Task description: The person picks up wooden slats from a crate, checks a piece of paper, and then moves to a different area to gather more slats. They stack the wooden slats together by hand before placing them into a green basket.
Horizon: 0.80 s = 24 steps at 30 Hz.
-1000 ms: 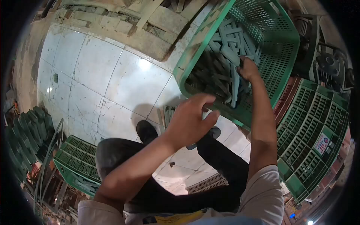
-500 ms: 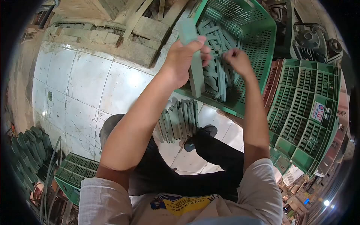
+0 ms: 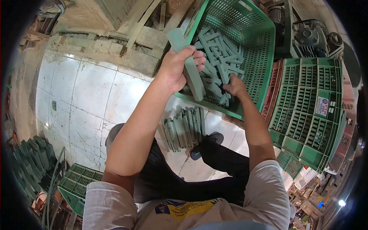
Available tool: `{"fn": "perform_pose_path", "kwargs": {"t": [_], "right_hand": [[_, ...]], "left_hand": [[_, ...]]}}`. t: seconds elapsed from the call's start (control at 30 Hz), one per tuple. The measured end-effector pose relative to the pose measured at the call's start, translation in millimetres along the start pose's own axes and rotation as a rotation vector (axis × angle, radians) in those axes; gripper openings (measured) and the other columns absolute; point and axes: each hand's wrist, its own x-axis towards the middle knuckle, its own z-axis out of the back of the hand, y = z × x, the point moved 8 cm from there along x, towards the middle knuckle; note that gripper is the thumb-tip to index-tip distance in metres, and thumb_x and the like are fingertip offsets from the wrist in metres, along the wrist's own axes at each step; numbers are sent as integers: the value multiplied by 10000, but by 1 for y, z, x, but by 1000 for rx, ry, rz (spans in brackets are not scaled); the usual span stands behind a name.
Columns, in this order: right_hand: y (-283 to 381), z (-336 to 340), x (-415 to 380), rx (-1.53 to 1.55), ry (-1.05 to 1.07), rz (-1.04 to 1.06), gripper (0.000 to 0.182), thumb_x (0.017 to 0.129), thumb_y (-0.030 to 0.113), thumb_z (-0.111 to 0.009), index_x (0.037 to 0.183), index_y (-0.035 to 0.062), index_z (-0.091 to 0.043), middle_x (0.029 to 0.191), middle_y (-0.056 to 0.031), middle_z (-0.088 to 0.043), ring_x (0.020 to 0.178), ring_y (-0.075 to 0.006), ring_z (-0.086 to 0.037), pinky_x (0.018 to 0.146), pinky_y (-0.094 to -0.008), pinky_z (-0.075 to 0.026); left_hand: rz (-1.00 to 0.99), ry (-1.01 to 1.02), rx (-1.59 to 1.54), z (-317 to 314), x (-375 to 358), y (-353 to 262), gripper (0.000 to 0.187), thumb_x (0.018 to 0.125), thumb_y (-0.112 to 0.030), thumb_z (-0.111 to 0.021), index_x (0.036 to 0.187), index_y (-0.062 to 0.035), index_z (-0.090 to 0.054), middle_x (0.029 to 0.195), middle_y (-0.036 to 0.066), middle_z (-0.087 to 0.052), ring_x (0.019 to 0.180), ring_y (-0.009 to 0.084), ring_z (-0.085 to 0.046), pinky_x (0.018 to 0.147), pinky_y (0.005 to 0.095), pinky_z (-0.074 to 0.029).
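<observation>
My left hand (image 3: 179, 66) is wrapped round a long grey-green bar (image 3: 194, 79), held at a slant over the near left edge of a green perforated crate (image 3: 260, 50). Inside that crate lies a jumbled heap of grey-green strips (image 3: 214, 46). My right hand (image 3: 234, 86) is in the crate, its fingers closed on one of these strips at the heap's right side. Below the crate, a row of similar pieces (image 3: 183, 128) stands on the tiled floor between my legs.
Stacked green crates (image 3: 306, 111) stand at the right, beside a red one (image 3: 273, 86). Behind them is a motor (image 3: 308, 38). Wooden boards (image 3: 143, 50) lie at the upper left. More grey-green pieces (image 3: 32, 161) and another green crate (image 3: 78, 184) are at the lower left.
My left hand has shifted slightly left and down with the bar. My right hand has moved down toward the crate's near side and now grips a strip.
</observation>
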Motion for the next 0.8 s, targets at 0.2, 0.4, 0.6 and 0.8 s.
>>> {"fn": "perform_pose_path", "kwargs": {"t": [0.2, 0.4, 0.6, 0.8], "right_hand": [[80, 108, -40, 633, -186, 414, 326, 771, 243, -757, 923, 27, -567, 806, -71, -608, 746, -206, -605, 681, -318, -486], [115, 110, -20, 1129, 86, 344, 368, 824, 314, -776, 976, 13, -627, 870, -77, -649, 771, -223, -626, 698, -332, -491], [-11, -1, 44, 6, -263, -112, 469, 852, 295, -709, 1220, 23, -608, 1162, -248, -633, 1145, -388, -603, 966, -462, -494], [66, 21, 54, 73, -253, 188, 448, 850, 236, -672, 1240, 40, -572, 1185, -222, -638, 1128, -398, -603, 965, -473, -486]], "left_hand": [[-71, -8, 192, -3, 0, 0, 361, 958, -288, -654, 1157, -13, -531, 1121, 147, -628, 1031, 236, -639, 838, 394, -576], [-23, 64, 91, -17, -2, 5, 378, 902, -295, -726, 1126, -41, -557, 929, 79, -653, 804, 217, -669, 727, 385, -593], [-31, 17, -53, 6, -6, -24, 352, 882, -250, -725, 1134, -66, -561, 929, 86, -643, 795, 201, -657, 720, 371, -587], [-68, 18, -83, 26, -13, -44, 351, 881, -254, -731, 1131, -75, -563, 942, 90, -639, 798, 202, -652, 718, 374, -573]]}}
